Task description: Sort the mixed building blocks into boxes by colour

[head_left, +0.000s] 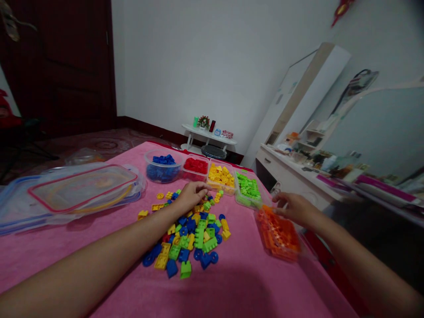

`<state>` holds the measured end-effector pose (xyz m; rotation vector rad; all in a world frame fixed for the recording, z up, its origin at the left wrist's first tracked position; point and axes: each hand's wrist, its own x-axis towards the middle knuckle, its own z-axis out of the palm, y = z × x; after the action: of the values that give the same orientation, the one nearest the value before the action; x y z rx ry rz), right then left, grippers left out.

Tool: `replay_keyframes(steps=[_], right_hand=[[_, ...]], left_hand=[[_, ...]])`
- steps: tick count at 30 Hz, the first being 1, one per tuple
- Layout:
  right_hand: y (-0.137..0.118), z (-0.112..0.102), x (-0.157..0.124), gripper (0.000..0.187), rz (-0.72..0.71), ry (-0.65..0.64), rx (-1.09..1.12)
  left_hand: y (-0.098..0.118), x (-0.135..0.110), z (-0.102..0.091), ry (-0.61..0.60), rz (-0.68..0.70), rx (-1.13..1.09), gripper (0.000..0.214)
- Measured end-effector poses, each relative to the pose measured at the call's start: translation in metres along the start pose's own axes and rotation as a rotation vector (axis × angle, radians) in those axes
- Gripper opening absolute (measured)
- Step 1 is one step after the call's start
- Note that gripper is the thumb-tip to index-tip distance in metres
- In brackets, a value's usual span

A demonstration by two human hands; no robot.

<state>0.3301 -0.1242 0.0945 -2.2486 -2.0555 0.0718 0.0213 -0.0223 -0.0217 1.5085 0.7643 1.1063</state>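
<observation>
A loose pile of yellow, green, blue and a few red toy bricks [192, 238] lies on the pink cloth [99, 247]. My left hand [191, 195] rests at the pile's far edge, fingers curled down onto the bricks; what they pinch is hidden. My right hand [293, 207] reaches over the far end of a clear tub of orange bricks [278, 234], fingers bent, touching its rim. Behind the pile stand a round tub of blue bricks [163, 166], then tubs of red [195, 167], yellow [221, 176] and green bricks [248, 187].
Several clear lids with red and blue rims [76, 190] are stacked at the left of the cloth. A cluttered white desk [298, 170] stands to the right. A small white side table [208, 137] sits by the far wall, a dark door [66, 66] at back left.
</observation>
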Motion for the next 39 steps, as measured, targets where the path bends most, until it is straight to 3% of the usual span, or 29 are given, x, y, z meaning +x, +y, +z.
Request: replay_keyframes(steps=[5,9,13,16,20,23,27,29,34,39], right_hand=[[-0.066,0.000,0.017,0.019,-0.172,0.072,-0.002],[-0.126,0.012,0.042,0.019,-0.311,0.096,0.084],[-0.160,0.035,0.063,0.021,-0.302,0.103,0.164],[-0.163,0.054,0.069,0.016,-0.233,0.057,0.139],[-0.148,0.073,0.068,0.010,-0.109,-0.052,0.027],[-0.134,0.078,0.070,0.013,-0.062,-0.034,-0.008],[-0.125,0.089,0.075,0.036,-0.190,0.122,0.055],[-0.124,0.097,0.076,0.044,-0.258,0.138,0.068],[-0.123,0.109,0.072,0.025,-0.286,0.101,0.042],[-0.128,0.107,0.070,0.019,-0.255,0.018,0.077]], left_hand=[[-0.002,0.001,0.000,0.019,-0.018,0.007,0.021],[0.000,0.000,-0.001,0.080,-0.014,0.045,0.023],[-0.002,0.001,-0.004,0.134,0.060,0.103,0.021],[-0.004,0.004,-0.006,0.147,0.117,0.177,0.021],[-0.006,0.005,-0.006,0.141,0.114,0.228,0.024],[-0.004,0.003,-0.005,0.132,0.090,0.235,0.024],[-0.003,0.002,-0.004,0.130,0.072,0.276,0.023],[-0.003,0.002,-0.005,0.133,0.061,0.288,0.023],[-0.003,0.002,-0.004,0.121,0.056,0.305,0.021],[-0.005,0.002,-0.003,0.088,0.050,0.300,0.020]])
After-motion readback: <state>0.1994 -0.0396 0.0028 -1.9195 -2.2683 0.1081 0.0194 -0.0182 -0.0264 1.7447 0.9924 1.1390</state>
